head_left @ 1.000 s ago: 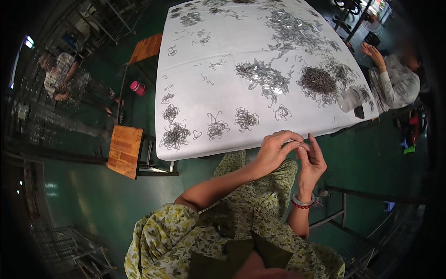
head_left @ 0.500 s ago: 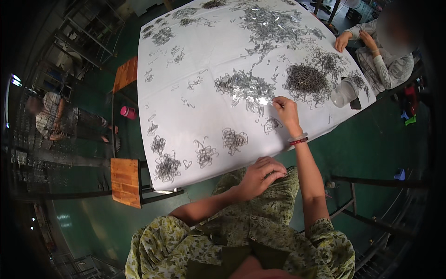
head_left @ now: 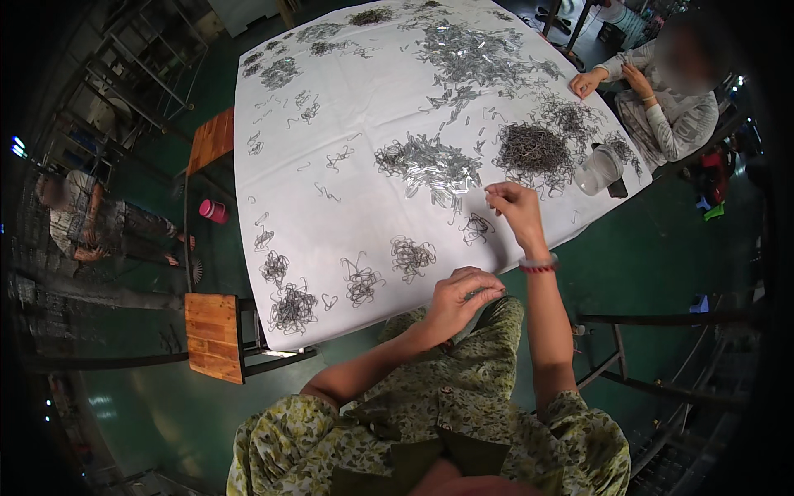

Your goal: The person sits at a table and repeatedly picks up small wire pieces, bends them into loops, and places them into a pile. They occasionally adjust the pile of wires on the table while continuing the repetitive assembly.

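Over the near edge of a white-covered table (head_left: 347, 223), my right hand (head_left: 517, 217) has its thumb and fingers pinched, and anything between them is too small to make out. It is beside a pile of shiny grey slips (head_left: 438, 169) and above a small heap of bent wire hooks (head_left: 475, 229). My left hand (head_left: 463, 304) is held low at the table edge, above my lap, its fingertips pressed together around something I cannot make out. Nearest to it on the cloth is another heap of wire hooks (head_left: 412, 258).
A dense heap of dark metal pieces (head_left: 533, 149) and a clear plastic tub (head_left: 599, 169) are at the right. A co-worker's hand (head_left: 587, 83) rests at the far right edge. Wooden stools (head_left: 213, 331) and a pink container (head_left: 213, 212) stand left.
My right hand has drawn back slightly from the grey slips. My left hand stays closed near the table edge. The whole view has shifted a little.
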`<state>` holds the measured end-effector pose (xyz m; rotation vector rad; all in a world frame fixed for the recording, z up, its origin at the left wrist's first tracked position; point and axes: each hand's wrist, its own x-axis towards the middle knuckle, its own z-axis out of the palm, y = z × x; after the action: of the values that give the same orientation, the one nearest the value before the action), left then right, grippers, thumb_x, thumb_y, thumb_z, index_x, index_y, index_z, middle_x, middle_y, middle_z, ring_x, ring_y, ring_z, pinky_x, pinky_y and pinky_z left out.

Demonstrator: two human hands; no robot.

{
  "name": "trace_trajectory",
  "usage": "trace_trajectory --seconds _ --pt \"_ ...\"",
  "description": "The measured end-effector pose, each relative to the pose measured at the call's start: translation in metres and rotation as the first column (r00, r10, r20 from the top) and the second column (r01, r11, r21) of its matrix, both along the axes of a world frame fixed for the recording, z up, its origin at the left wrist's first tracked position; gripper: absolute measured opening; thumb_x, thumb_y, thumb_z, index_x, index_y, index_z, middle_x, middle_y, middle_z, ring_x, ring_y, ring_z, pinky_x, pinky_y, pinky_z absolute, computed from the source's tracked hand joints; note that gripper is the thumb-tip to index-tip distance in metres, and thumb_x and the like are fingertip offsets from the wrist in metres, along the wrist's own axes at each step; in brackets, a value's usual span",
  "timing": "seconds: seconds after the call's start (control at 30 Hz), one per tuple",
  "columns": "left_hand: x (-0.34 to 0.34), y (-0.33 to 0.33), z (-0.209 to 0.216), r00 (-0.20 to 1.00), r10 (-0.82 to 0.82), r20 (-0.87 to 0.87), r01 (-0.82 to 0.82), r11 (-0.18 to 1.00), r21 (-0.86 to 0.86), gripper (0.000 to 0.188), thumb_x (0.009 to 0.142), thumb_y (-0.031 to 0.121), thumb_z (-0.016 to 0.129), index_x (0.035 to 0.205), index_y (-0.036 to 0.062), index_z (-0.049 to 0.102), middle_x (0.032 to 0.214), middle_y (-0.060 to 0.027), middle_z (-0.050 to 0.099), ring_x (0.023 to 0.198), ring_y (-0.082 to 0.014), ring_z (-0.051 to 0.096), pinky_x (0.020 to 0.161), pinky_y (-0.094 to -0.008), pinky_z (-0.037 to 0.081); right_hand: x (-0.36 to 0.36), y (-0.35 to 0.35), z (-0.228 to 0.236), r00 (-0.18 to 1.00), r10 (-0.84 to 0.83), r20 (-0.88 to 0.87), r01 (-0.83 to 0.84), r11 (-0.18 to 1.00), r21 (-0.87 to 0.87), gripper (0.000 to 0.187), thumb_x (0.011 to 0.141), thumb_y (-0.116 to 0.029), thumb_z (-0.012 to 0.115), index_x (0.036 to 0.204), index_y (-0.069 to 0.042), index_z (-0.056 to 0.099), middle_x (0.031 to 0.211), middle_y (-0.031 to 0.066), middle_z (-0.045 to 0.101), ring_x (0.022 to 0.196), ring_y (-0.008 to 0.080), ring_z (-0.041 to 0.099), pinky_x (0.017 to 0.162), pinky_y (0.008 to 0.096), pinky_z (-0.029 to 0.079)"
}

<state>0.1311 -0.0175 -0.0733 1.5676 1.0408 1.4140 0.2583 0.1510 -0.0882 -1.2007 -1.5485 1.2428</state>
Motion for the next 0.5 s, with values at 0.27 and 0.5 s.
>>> trace_trajectory --seconds 0.27,0.5 --pt "0.013 0.002 0.005 0.986 0.035 0.166 0.013 0.960 -0.280 0.013 0.084 0.008 0.067 0.095 0.0003 0.066 0.088 -0.0041 0.068 0.083 -0.0077 0.061 0.075 -0.0228 0.049 0.047 -0.143 0.067 0.926 -0.044 -0.376 0.047 0.999 -0.002 0.011 0.080 0.006 0.065 0.091 0.006 0.064 0.080 0.0068 0.062 0.065 0.0103 0.056 0.058 0.0230 0.046" --pt "0.013 0.004 0.010 0.995 -0.007 0.097 0.038 0.945 -0.324 0.014 0.084 0.010 0.067 0.095 0.0003 0.066 0.088 -0.0035 0.068 0.082 -0.0070 0.061 0.076 -0.0222 0.049 0.042 -0.152 0.060 0.981 -0.110 -0.161 0.138 0.975 0.172 0.008 0.080 0.004 0.066 0.088 0.004 0.066 0.082 0.0045 0.063 0.068 0.0094 0.056 0.062 0.0220 0.045"
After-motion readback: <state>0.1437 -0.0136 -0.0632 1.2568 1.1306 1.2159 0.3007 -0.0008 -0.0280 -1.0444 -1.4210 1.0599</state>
